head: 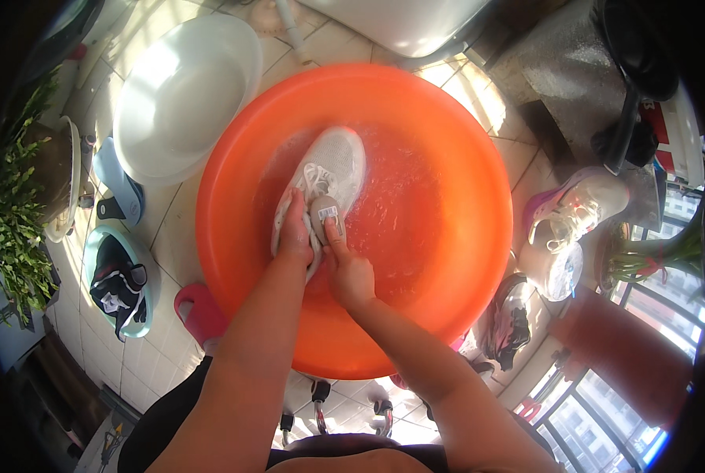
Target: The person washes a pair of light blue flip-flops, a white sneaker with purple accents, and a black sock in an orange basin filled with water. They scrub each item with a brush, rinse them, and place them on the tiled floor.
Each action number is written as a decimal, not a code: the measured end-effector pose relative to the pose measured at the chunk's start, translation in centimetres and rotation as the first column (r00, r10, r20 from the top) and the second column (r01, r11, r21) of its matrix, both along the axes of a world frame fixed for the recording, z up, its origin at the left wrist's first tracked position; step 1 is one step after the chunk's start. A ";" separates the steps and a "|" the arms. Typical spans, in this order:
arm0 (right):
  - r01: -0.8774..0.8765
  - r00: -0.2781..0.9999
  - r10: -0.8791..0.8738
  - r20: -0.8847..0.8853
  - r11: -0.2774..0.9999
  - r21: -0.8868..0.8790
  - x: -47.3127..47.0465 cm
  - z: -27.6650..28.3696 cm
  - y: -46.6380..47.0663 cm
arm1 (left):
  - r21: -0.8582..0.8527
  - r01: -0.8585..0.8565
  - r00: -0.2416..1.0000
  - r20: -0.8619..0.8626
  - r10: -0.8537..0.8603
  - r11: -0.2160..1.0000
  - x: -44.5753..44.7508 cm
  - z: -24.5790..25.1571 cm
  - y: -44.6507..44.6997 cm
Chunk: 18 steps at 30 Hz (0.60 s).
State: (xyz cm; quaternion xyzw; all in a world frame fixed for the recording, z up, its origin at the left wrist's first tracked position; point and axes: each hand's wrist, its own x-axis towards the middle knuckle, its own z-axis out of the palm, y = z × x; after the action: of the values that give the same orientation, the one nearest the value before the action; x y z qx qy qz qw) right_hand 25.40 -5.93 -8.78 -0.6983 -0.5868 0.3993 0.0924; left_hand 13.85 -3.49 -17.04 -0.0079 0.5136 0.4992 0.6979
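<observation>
A white mesh sneaker (341, 151) with laces is held over a large orange plastic basin (453, 236) with shallow water in it, its toe pointing away from me. My left hand (295, 233) grips the shoe along its left side near the heel. In my right hand (347, 266) is a small beige brush or pad (323, 211) with a barcode sticker on its back; the thumb or a finger presses on it. It rests against the shoe's opening, below the laces. Its underside is hidden.
A white oval basin (192, 94) stands at the upper left, near blue slippers (119, 177). A small turquoise basin (97, 236) holds dark shoes or cloth. At right are a light sneaker (594, 201) on a container and a dark shoe (509, 322). A leafy plant (15, 219) is far left.
</observation>
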 end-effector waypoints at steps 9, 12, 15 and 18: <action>0.231 0.954 -0.247 0.170 0.967 0.106 4.7 -8.6 3.5 | -0.034 0.015 0.996 -0.090 -0.018 0.999 0.5 2.1 0.4; 0.577 0.801 -0.593 0.081 0.801 0.159 6.5 -9.7 -1.5 | -0.063 0.011 1.000 -0.006 -0.011 0.998 0.7 2.6 0.3; 0.570 0.820 -0.572 -0.023 0.819 -0.068 4.9 -7.5 -5.2 | -0.075 0.024 1.000 -0.014 -0.025 0.997 0.8 2.7 0.1; 0.224 0.947 -0.195 -0.254 0.971 0.089 1.5 -3.6 -4.5 | -0.053 0.053 0.998 0.018 -0.052 0.997 0.5 2.2 0.1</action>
State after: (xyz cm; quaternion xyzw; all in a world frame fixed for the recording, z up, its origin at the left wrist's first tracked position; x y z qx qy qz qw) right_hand 26.91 -10.45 -12.41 -0.6959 -0.5157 0.4350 0.2461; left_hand 14.34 -3.41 -14.85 -0.0172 0.5211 0.4666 0.7144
